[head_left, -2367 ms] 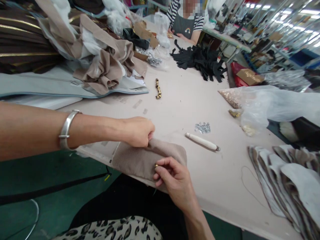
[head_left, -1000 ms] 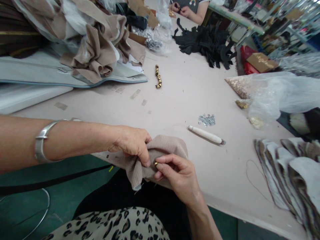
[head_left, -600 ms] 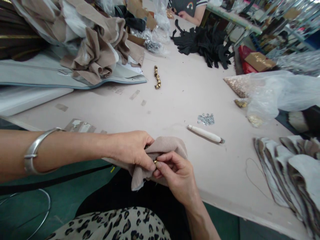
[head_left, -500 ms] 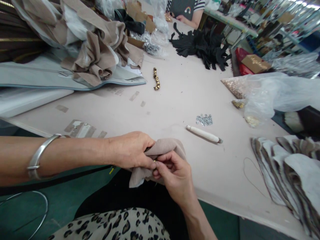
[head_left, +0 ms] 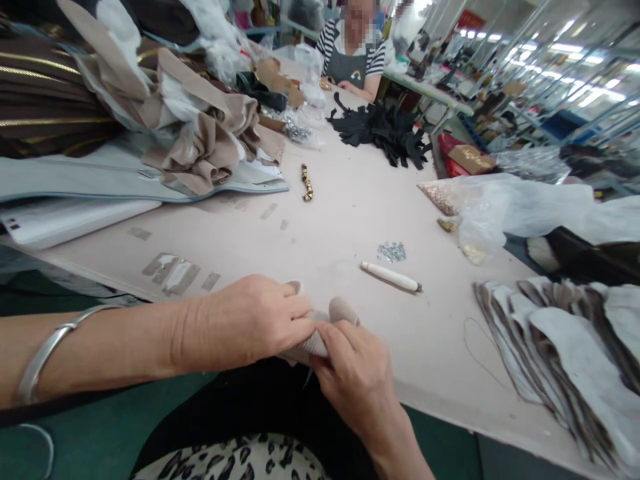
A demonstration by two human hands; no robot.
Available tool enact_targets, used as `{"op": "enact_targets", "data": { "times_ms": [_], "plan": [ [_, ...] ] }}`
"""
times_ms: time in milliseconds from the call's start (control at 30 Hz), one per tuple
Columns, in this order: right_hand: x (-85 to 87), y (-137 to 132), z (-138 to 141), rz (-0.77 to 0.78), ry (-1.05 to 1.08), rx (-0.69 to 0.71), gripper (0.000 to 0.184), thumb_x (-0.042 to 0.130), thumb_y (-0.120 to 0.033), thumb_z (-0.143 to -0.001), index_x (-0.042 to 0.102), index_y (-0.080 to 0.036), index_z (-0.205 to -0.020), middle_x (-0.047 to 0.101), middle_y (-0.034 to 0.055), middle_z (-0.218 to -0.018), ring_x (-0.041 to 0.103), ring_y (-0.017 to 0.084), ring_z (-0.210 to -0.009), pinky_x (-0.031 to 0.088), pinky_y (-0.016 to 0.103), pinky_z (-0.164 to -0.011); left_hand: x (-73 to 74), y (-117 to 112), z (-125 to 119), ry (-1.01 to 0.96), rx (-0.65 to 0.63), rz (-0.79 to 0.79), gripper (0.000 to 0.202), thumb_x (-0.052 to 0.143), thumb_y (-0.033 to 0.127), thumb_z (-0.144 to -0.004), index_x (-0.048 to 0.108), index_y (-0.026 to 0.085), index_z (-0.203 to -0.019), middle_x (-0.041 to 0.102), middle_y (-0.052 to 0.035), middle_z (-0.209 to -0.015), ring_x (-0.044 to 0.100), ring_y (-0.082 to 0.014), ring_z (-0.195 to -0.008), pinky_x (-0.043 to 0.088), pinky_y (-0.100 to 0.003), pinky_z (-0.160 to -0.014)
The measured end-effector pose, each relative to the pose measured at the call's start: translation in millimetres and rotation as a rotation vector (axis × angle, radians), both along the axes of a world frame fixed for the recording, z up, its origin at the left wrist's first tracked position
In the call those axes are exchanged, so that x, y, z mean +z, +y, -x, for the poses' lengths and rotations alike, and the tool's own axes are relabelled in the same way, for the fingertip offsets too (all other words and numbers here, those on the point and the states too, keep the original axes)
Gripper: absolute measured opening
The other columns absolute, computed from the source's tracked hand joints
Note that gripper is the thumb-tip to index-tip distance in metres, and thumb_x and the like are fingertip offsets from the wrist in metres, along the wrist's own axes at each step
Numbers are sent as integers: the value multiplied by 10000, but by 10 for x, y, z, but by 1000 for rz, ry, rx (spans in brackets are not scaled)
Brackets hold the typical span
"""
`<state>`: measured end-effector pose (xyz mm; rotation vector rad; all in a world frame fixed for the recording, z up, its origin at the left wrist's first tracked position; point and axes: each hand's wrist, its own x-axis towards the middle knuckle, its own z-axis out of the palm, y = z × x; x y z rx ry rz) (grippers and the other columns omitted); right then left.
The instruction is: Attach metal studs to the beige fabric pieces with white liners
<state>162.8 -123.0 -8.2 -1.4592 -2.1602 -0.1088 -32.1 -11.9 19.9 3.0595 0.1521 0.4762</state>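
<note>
Both hands grip one piece of beige ribbed fabric (head_left: 343, 311) at the table's near edge, above my lap. My left hand (head_left: 255, 317) is closed on its left part, with the fingertips folded over the cloth. From the right, my right hand (head_left: 353, 373) pinches the same fabric between thumb and fingers. The hands almost touch, and most of the cloth is hidden under them. A white stick-like tool (head_left: 391, 276) with a metal tip lies beyond my right hand. Behind it is a small heap of silvery metal pieces (head_left: 391, 251).
Beige fabric pieces (head_left: 200, 147) are heaped at left. A strand of gold-coloured hardware (head_left: 306, 183) lies mid-table, with black strips (head_left: 383, 130) behind. At right are plastic bags (head_left: 525, 203) and stacked fabric pieces (head_left: 550, 353). Across the table sits a co-worker (head_left: 353, 63).
My view has tilted up, showing more of the room. The hands have changed hold: a small yellowish glint between the fingertips is out of sight, and the fabric is more bunched and covered.
</note>
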Motion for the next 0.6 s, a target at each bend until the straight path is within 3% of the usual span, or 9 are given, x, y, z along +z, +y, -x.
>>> {"op": "enact_targets", "data": {
  "times_ms": [100, 200, 400, 467, 600],
  "plan": [
    [26, -104, 76, -127, 1, -18, 117, 551, -199, -1013, 662, -171, -989, 622, 21, -662, 531, 188, -577, 397, 340, -569, 83, -101, 79, -102, 33, -12, 286, 451, 87, -1009, 615, 185, -796, 595, -14, -723, 499, -184, -601, 352, -348, -543],
    [109, -188, 116, -172, 23, -5, 112, 556, -198, -1019, 657, -155, -998, 641, 37, -672, 531, 195, -598, 392, 346, -593, 73, -197, 136, -191, 49, 26, 369, 351, 123, -1062, 638, 168, -833, 572, -23, -719, 471, -181, -612, 332, -349, -557],
    [225, -284, 127, -188, -21, 32, 153, 504, -146, -1027, 657, -147, -1022, 688, 48, -738, 586, 179, -631, 412, 325, -606, -1, -327, 203, -299, 22, 63, 341, 367, 126, -1060, 634, 160, -851, 522, -1, -688, 419, -171, -594, 302, -349, -538],
    [199, -315, 130, -172, -21, 19, 159, 496, -154, -1033, 653, -155, -1057, 705, 49, -774, 597, 169, -624, 417, 317, -591, -24, -362, 219, -312, 51, 64, 335, 368, 148, -1069, 632, 175, -864, 576, -8, -740, 460, -159, -610, 346, -320, -543],
    [111, -289, 123, -145, -36, -7, 157, 492, -175, -1036, 647, -190, -1025, 663, 32, -714, 588, 173, -597, 426, 314, -577, -89, -381, 194, -314, 117, 102, 327, 347, 151, -1074, 627, 187, -909, 737, -65, -1033, 647, -129, -764, 491, -242, -640]
  ]
}}
